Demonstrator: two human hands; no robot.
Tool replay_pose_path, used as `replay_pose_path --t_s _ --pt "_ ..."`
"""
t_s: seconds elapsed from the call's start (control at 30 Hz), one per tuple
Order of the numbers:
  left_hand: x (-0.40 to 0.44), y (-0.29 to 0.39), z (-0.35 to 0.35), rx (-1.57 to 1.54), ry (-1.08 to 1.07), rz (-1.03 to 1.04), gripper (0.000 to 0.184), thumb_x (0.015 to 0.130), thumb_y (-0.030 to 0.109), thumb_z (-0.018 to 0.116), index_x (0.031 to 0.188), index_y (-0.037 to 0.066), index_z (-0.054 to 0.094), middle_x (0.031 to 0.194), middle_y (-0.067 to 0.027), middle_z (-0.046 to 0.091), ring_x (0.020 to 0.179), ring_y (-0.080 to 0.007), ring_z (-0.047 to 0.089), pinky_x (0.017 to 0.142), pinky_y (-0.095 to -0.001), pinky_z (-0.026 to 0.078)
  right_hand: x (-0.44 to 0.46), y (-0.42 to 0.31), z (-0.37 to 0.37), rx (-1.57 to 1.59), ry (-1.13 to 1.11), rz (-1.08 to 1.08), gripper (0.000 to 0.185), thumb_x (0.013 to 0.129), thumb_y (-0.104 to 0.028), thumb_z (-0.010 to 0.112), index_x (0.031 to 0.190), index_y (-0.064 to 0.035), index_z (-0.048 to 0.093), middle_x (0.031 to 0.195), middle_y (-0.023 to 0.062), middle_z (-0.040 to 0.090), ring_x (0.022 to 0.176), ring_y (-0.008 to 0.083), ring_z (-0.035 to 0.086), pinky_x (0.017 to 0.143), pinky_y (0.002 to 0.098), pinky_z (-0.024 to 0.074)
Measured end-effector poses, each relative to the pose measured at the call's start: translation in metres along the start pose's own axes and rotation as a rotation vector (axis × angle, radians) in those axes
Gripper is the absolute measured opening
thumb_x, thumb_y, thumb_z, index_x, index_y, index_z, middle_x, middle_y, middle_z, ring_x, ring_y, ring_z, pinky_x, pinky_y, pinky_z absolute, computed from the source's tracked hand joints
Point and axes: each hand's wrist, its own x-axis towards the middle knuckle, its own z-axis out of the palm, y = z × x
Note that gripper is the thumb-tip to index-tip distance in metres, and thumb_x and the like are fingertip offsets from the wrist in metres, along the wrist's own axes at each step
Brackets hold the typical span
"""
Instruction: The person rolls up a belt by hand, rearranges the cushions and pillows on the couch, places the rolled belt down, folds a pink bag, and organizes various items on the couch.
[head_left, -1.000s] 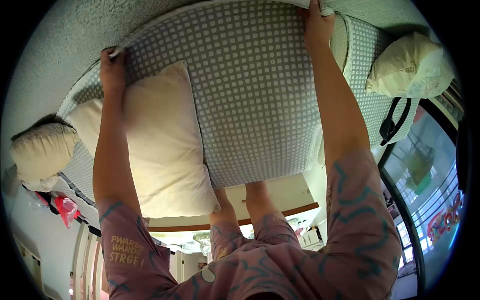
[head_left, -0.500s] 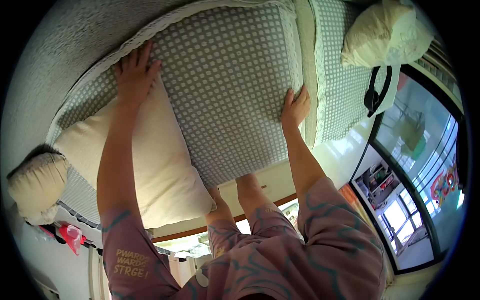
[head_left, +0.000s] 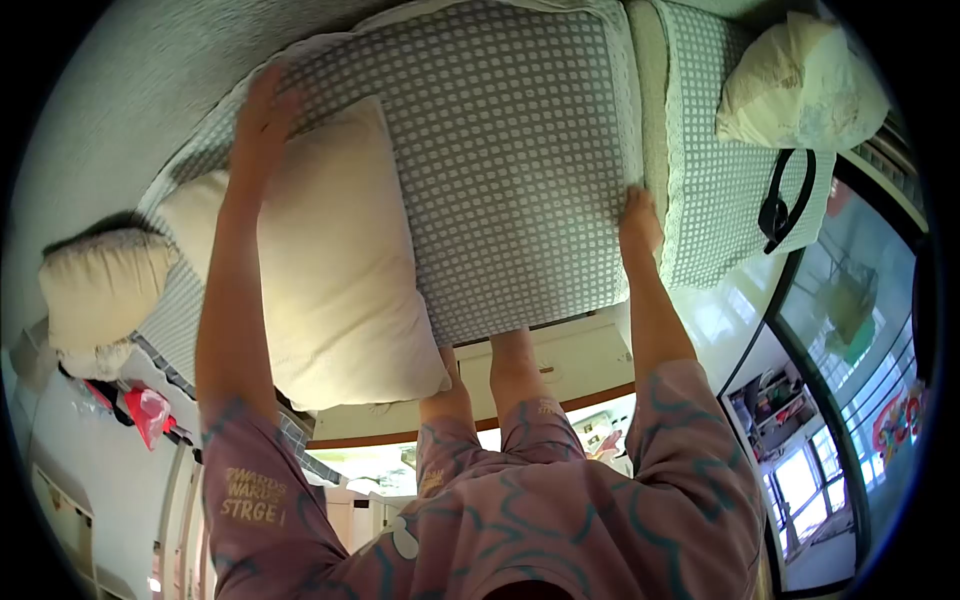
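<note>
A grey checked cover (head_left: 510,150) with a pale lace border lies over the sofa seat. My left hand (head_left: 265,115) is over the cover's upper left part, beside the top of a large cream pillow (head_left: 335,260); it is blurred, its fingers look apart, and it holds nothing visible. At the cover's right edge, by the lace, my right hand (head_left: 640,225) rests with its fingertips on the border. Those fingers are close together, and whether they pinch the fabric is hidden. The pillow leans toward me on the left part of the cover.
Another cream cushion (head_left: 105,290) is at the far left, near a red and clear plastic bag (head_left: 150,415). On the right, a patterned cushion (head_left: 800,85) and a black strap-like item (head_left: 775,215) lie on a second checked cover (head_left: 710,150). A glass door (head_left: 850,330) stands at right.
My hands let go of the cover's far edge. My right hand came down to its right side, and the lace border there now lies flatter. My left hand has since shifted slightly upward.
</note>
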Motion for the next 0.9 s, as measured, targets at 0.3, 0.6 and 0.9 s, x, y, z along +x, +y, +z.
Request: replay_pose_path --t_s 0.3,0.6,0.9 --pt "-0.405 -0.202 -0.085 -0.101 0.555 -1.183 0.063 0.099 0.045 0.034 0.144 0.001 0.030 0.148 -0.0175 0.030 0.135 -0.0295 0.033 0.109 -0.0364 0.028 -0.230 -0.161 0.064 1.146 -1.190 -0.392 0.050 0.087 -0.028 0.066 0.124 0.0018 0.052 0.117 0.0132 0.059 0.105 0.0208 0.058 0.088 0.0339 0.0486" --pt "-0.441 -0.097 -0.043 -0.874 0.652 -1.104 0.057 0.100 0.044 0.032 0.131 -0.001 0.047 0.120 -0.0145 0.058 0.109 -0.0255 0.056 0.091 -0.0341 0.046 -0.389 -0.270 -0.148 1.088 -1.034 -0.527 0.050 0.080 -0.030 0.071 0.117 0.0004 0.058 0.104 0.0145 0.067 0.092 0.0223 0.064 0.083 0.0328 0.0495" --pt "-0.497 -0.008 0.043 -0.290 -0.309 -0.674 0.036 0.096 0.035 0.051 0.121 0.009 0.058 0.116 -0.0107 0.063 0.107 -0.0216 0.058 0.089 -0.0327 0.045 -0.319 -0.308 -0.419 0.638 -0.939 -1.069 0.047 0.081 -0.033 0.067 0.119 -0.0060 0.061 0.107 0.0135 0.067 0.101 0.0237 0.062 0.091 0.0323 0.0455"
